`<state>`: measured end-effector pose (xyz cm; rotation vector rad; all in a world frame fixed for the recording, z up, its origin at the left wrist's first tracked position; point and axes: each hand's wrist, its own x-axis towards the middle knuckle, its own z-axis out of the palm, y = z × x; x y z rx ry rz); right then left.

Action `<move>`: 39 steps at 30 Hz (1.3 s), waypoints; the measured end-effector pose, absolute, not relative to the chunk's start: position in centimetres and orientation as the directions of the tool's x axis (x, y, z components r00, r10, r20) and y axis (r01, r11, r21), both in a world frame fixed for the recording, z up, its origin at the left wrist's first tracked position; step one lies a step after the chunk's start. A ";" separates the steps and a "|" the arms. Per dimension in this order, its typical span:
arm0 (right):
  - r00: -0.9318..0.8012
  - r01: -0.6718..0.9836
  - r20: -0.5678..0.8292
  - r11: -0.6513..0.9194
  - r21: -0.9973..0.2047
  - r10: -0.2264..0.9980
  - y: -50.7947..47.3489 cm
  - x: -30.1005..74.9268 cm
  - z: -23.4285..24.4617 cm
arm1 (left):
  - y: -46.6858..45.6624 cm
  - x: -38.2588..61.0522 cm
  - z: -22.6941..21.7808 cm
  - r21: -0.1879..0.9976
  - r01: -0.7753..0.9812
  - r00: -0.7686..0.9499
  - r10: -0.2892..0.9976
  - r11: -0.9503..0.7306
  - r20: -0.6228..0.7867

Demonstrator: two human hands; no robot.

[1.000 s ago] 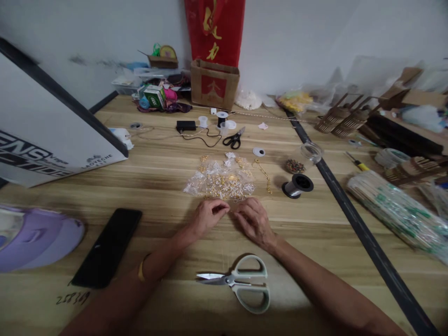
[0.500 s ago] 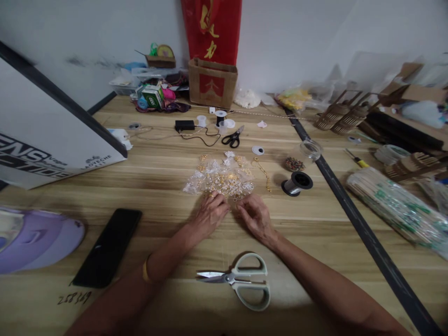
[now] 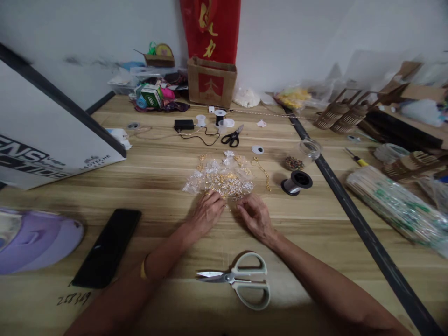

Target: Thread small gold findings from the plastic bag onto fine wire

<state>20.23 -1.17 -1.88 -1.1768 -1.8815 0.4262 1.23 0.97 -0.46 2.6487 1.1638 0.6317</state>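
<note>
At the near edge of a pile of small gold and silver jewellery pieces [image 3: 229, 179] in clear plastic bags, my left hand [image 3: 209, 210] rests with its fingers drawn together. Just to its right, past a small gap, my right hand [image 3: 255, 214] has thumb and fingers closed at the pile's near right edge. Anything held in either hand is too small to make out. A few tiny bits lie in the gap. Closer to me, scissors with pale handles [image 3: 250, 280] lie slightly open on the wooden table [image 3: 168, 205]. A gold chain [image 3: 262, 172] lies right of the pile.
Right of the pile stand a wire spool [image 3: 297, 182] and a jar of beads [image 3: 303, 156]. Black scissors [image 3: 233, 136] and an adapter [image 3: 184, 124] lie farther back. To the left are a phone [image 3: 107, 247], a purple visor [image 3: 42, 240] and a white box [image 3: 52, 126].
My left hand has shifted slightly left, widening the gap between the hands. My right hand stays almost in place, and the pile looks the same.
</note>
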 end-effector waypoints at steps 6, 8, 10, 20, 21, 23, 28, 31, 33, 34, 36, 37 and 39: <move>-0.188 0.566 0.488 0.500 -0.655 0.852 -1.1 20.2 -1.9 | 1.1 1.0 -0.2 0.408 0.639 0.555 0.759 -0.652 0.341; -0.192 0.565 0.487 0.501 -0.656 0.852 -1.1 20.3 -1.9 | 1.1 0.9 -0.2 0.427 0.638 0.536 0.768 -0.641 0.351; -0.196 0.558 0.490 0.507 -0.656 0.849 -1.1 20.3 -1.9 | 1.3 0.6 -0.2 0.462 0.635 0.502 0.785 -0.619 0.363; -0.249 0.549 0.516 0.558 -0.622 0.820 -1.1 20.4 -1.8 | 3.0 -0.5 0.5 0.607 0.643 0.322 0.884 -0.468 0.340; -0.246 0.547 0.521 0.561 -0.621 0.817 -1.1 20.4 -1.8 | 3.1 -0.5 0.6 0.605 0.647 0.324 0.886 -0.463 0.331; -0.245 0.546 0.526 0.564 -0.620 0.815 -1.0 20.4 -1.7 | 3.2 -0.5 0.8 0.600 0.660 0.344 0.892 -0.453 0.294; -0.255 0.543 0.519 0.565 -0.622 0.816 -1.0 20.4 -1.6 | 3.1 -0.7 1.6 0.506 0.733 0.446 0.883 -0.455 0.148; -0.256 0.542 0.514 0.562 -0.625 0.819 -1.0 20.5 -1.6 | 2.9 -0.8 2.1 0.411 0.778 0.497 0.866 -0.474 0.059; -0.254 0.537 0.512 0.560 -0.631 0.820 -1.0 20.5 -1.7 | 2.8 -0.8 2.3 0.368 0.793 0.514 0.857 -0.485 0.022; -0.252 0.535 0.512 0.559 -0.633 0.821 -1.0 20.5 -1.7 | 2.8 -0.7 2.3 0.358 0.796 0.519 0.855 -0.488 0.010; -0.251 0.531 0.513 0.560 -0.636 0.821 -1.0 20.5 -1.6 | 2.9 -0.5 2.1 0.359 0.797 0.523 0.853 -0.485 -0.009; -0.252 0.530 0.514 0.561 -0.636 0.820 -1.0 20.5 -1.6 | 2.9 -0.3 2.1 0.366 0.797 0.521 0.853 -0.481 -0.012; -0.256 0.529 0.514 0.563 -0.635 0.819 -1.0 20.5 -1.6 | 3.1 0.0 1.8 0.380 0.793 0.516 0.856 -0.476 -0.003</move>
